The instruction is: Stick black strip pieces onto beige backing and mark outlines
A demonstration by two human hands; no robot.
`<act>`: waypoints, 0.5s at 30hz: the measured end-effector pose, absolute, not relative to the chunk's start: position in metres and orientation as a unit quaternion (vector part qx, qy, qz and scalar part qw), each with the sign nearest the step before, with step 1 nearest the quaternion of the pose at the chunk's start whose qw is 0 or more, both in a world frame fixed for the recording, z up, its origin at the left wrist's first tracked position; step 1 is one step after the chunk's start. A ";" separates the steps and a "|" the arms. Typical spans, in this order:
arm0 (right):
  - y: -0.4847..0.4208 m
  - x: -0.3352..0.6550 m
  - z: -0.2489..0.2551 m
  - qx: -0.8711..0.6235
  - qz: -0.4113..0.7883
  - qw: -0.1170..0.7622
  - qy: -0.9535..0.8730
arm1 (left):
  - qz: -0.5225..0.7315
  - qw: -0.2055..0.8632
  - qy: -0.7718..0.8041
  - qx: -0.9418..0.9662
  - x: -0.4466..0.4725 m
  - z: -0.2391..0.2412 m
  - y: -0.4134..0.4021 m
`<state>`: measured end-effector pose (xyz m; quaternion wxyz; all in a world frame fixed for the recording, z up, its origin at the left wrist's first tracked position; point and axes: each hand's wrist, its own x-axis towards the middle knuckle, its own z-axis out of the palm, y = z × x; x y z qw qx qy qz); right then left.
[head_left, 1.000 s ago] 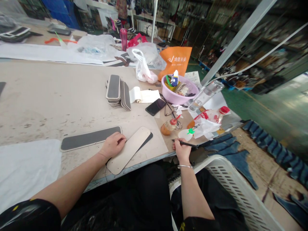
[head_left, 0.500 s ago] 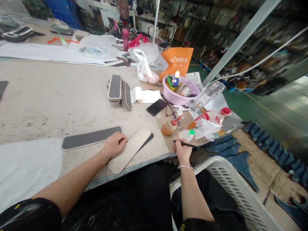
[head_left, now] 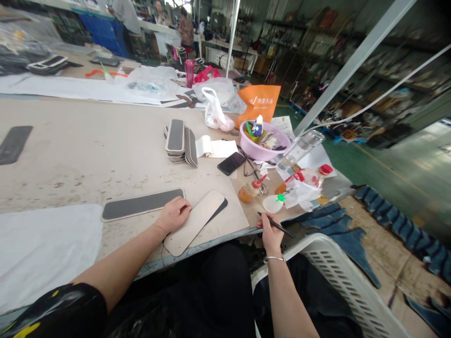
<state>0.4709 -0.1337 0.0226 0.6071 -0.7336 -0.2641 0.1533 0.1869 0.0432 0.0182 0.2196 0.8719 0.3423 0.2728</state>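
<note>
My left hand [head_left: 174,214] rests on the table with its fingers curled, at the left edge of a long beige panel [head_left: 197,220] with rounded ends. Whether anything is pinched in those fingers is hidden. Under the beige panel, part of a dark grey piece [head_left: 219,209] sticks out. Behind the left hand lies a long grey panel with a pale border [head_left: 141,205]. At the table's front edge my right hand [head_left: 272,234] is closed round a thin black pen-like tool [head_left: 282,227], its pointed end toward the upper left.
A stack of grey panels [head_left: 176,136] stands beyond the hands, near a paper roll [head_left: 220,148] and a phone [head_left: 231,163]. To the right are a glue bottle [head_left: 249,191], a pink basin [head_left: 262,149] and a drink bottle [head_left: 312,176]. A white plastic basket [head_left: 338,263] stands below right.
The view has shifted, so the scene sits a little lower and further right. In my right hand the black tool now slants more steeply, its rear end lower. My left hand stays beside the beige panel.
</note>
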 end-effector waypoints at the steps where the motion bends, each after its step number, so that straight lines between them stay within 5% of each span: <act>1: -0.132 0.471 0.023 -0.735 0.153 0.607 -0.260 | 0.275 0.220 0.342 0.871 0.187 0.018 0.043; 15: -0.107 0.481 0.016 -0.780 0.145 0.528 -0.305 | 0.272 0.229 0.342 0.870 0.186 0.017 0.045</act>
